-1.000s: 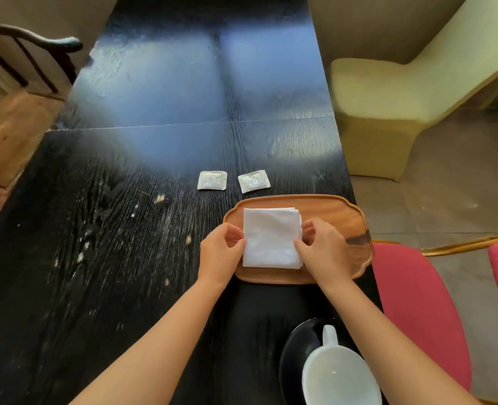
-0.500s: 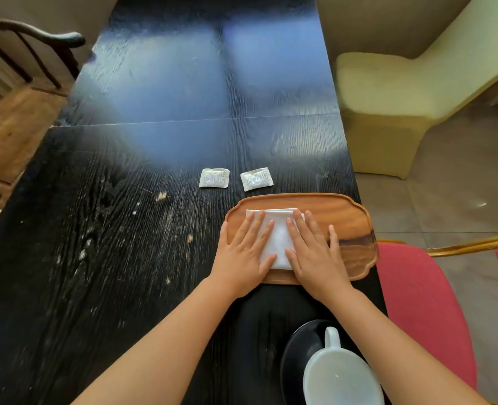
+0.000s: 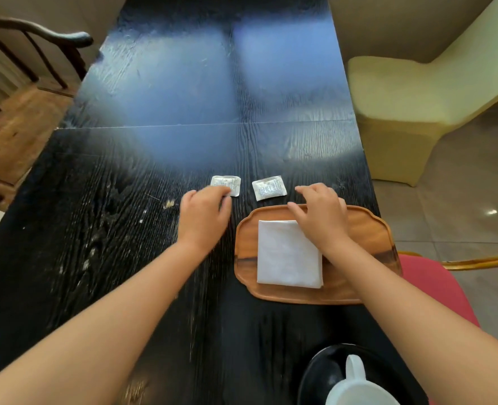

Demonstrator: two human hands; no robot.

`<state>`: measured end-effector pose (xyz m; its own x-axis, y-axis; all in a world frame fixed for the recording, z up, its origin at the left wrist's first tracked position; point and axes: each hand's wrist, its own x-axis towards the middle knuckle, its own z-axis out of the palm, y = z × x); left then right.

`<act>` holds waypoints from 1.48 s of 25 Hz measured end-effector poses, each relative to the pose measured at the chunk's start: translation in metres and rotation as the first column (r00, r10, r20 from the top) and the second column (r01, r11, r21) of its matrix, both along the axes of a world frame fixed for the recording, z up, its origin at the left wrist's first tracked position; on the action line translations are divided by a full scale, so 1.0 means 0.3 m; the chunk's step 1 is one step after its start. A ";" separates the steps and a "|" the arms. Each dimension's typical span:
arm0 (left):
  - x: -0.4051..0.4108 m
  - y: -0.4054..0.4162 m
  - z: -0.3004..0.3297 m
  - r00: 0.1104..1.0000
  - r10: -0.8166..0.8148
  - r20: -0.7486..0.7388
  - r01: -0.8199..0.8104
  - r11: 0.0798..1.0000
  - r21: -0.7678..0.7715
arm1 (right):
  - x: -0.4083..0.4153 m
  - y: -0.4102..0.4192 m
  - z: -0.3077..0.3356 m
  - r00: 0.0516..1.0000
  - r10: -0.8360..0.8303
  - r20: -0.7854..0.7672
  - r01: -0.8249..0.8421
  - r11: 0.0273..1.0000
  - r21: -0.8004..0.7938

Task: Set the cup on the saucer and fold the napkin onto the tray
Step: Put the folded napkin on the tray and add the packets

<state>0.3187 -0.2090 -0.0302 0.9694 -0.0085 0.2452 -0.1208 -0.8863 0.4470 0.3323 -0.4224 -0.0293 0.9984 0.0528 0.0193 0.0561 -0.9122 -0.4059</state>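
**Insp. A:** Napkin (image 3: 289,254) first. Where was it, and how would it handle?

**Insp. B:** Folded square, lying flat on the wooden tray (image 3: 364,226), left of centre. Looked like thin soft tissue or cloth, v. light, no stiffness; in my judgement it would slide or unfold if dragged. Best taken by pinching a corner or the folded edge, then pressed flat, not gripped. Cup (image 3: 358,387) was white, prob. ceramic, so rigid and breakable; handle pointed away from the person, the obvious hold. It sat on the black saucer (image 3: 318,372) at the near edge of the table (image 3: 124,229).

**Insp. A:** Hands?

**Insp. B:** Left hand (image 3: 205,217) reached to the left sachet (image 3: 226,185), fingertips curled onto its near edge; touching or pinching, couldn't tell. Right hand (image 3: 320,220) hovered over the tray's far rim, fingers loosely bent, holding nothing, close to the right sachet (image 3: 268,187) but not touching.

**Insp. A:** Versus half a sec. before?

**Insp. B:** Then both palms lay flat on the napkin, pressing it. Since then both hands had lifted off and gone forward to the sachets. Napkin stayed put, still folded. Cup and saucer unchanged.
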 end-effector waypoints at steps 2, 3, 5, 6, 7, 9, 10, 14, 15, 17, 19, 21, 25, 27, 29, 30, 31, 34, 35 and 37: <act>0.085 0.059 -0.007 0.986 0.070 -0.151 -0.065 0.997 0.034 | 0.078 0.043 -0.010 0.979 -0.122 -0.165 0.124 0.992 0.000; 0.123 0.079 -0.021 0.973 0.060 -0.222 -0.046 0.997 0.066 | 0.105 0.062 -0.020 0.967 -0.155 -0.203 0.152 0.988 -0.028; 0.191 0.099 -0.050 0.938 0.002 -0.346 0.026 0.997 0.078 | 0.140 0.099 -0.042 0.959 -0.197 -0.201 0.182 0.979 -0.093; 0.220 0.101 -0.065 0.919 -0.022 -0.394 0.050 0.997 0.061 | 0.154 0.114 -0.050 0.959 -0.220 -0.178 0.202 0.973 -0.115; 0.240 0.096 -0.077 0.905 -0.031 -0.425 0.062 0.996 0.059 | 0.164 0.126 -0.054 0.958 -0.242 -0.153 0.224 0.966 -0.129; 0.251 0.081 -0.090 0.904 -0.002 -0.429 0.063 0.990 0.128 | 0.177 0.148 -0.062 0.954 -0.271 -0.125 0.254 0.957 -0.140; 0.251 0.078 -0.092 0.912 0.018 -0.410 0.059 0.983 0.175 | 0.182 0.157 -0.064 0.951 -0.282 -0.125 0.266 0.955 -0.128; 0.247 0.106 -0.082 0.913 0.100 -0.394 -0.067 0.993 0.097 | 0.194 0.178 -0.070 0.940 -0.296 -0.172 0.296 0.955 -0.025; 0.240 0.114 -0.077 0.906 0.111 -0.408 -0.113 0.993 0.020 | 0.196 0.179 -0.067 0.936 -0.299 -0.186 0.300 0.954 -0.020; 0.205 0.123 -0.069 0.886 0.121 -0.448 -0.218 0.961 -0.173 | 0.198 0.182 -0.069 0.927 -0.304 -0.219 0.305 0.952 -0.032; 0.153 0.130 -0.055 0.842 0.086 -0.532 -0.373 0.806 -0.459 | 0.195 0.189 -0.066 0.931 -0.291 -0.221 0.295 0.955 -0.017; 0.094 0.145 -0.041 0.795 0.039 -0.605 -0.510 0.582 -0.633 | 0.184 0.205 -0.031 0.943 -0.226 -0.245 0.273 0.946 0.176; -0.006 0.179 -0.007 0.776 -0.008 -0.631 -0.593 0.330 -0.734 | 0.104 0.250 0.140 0.910 0.185 -0.370 0.144 0.697 0.702; -0.046 0.187 0.019 0.798 -0.036 -0.602 -0.574 0.261 -0.776 | 0.057 0.279 0.196 0.861 0.334 -0.382 0.061 0.679 0.732; -0.086 0.180 0.050 0.819 -0.087 -0.568 -0.538 0.229 -0.811 | 0.030 0.311 0.207 0.856 0.345 -0.386 0.007 0.738 0.675; -0.106 0.172 0.065 0.829 -0.121 -0.545 -0.513 0.224 -0.829 | 0.023 0.328 0.203 0.871 0.317 -0.376 -0.018 0.785 0.620; -0.126 0.162 0.081 0.841 -0.143 -0.522 -0.483 0.238 -0.843 | 0.016 0.344 0.198 0.890 0.285 -0.356 -0.041 0.827 0.560; -0.169 0.141 0.107 0.883 -0.113 -0.456 -0.389 0.366 -0.845 | -0.007 0.371 0.198 0.940 0.221 -0.258 -0.087 0.891 0.445; -0.181 0.140 0.111 0.893 -0.097 -0.439 -0.371 0.393 -0.841 | -0.017 0.370 0.202 0.948 0.219 -0.233 -0.098 0.893 0.440; -0.198 0.141 0.113 0.902 -0.095 -0.420 -0.351 0.405 -0.844 | -0.032 0.353 0.211 0.936 0.258 -0.240 -0.115 0.867 0.484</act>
